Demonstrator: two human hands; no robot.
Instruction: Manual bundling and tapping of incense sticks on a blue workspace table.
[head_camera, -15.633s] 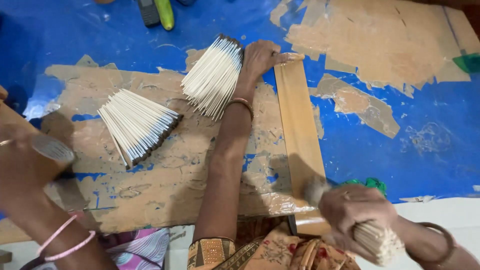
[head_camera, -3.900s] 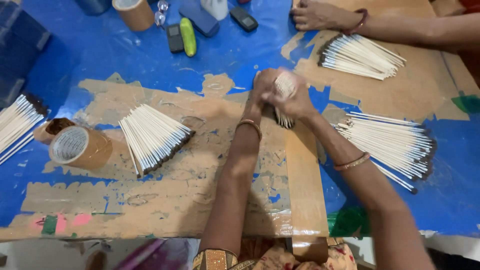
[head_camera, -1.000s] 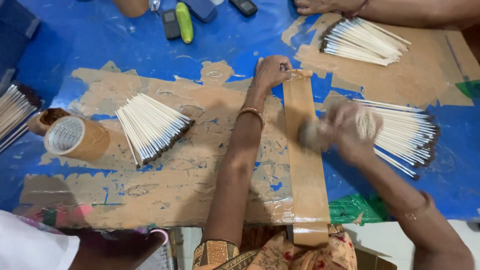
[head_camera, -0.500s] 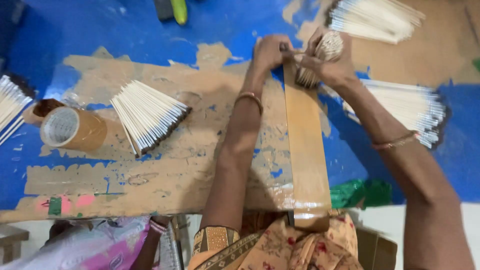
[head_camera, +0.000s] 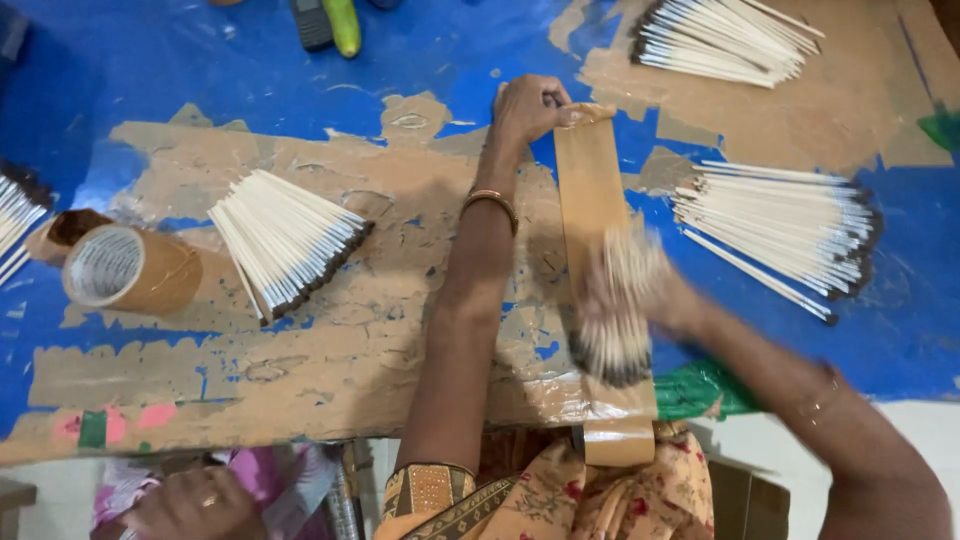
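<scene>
My left hand (head_camera: 528, 108) presses the far end of a long brown tape strip (head_camera: 590, 190) flat against the blue table. My right hand (head_camera: 650, 290), blurred with motion, grips a bundle of white sticks with dark tips (head_camera: 612, 330) over the near half of the strip. A fanned pile of the same sticks (head_camera: 285, 240) lies to the left of my left arm. Another pile (head_camera: 780, 235) lies to the right of the strip.
A roll of brown tape (head_camera: 130, 268) lies at the left. More sticks (head_camera: 725, 40) lie at the far right corner and at the left edge (head_camera: 15, 210). A green marker (head_camera: 345, 22) lies at the far edge. Another person's hand (head_camera: 195, 505) shows at the bottom left.
My right hand has swept the stick bundle from the far end of the tape strip down toward me. My left hand has stayed on the strip's far end.
</scene>
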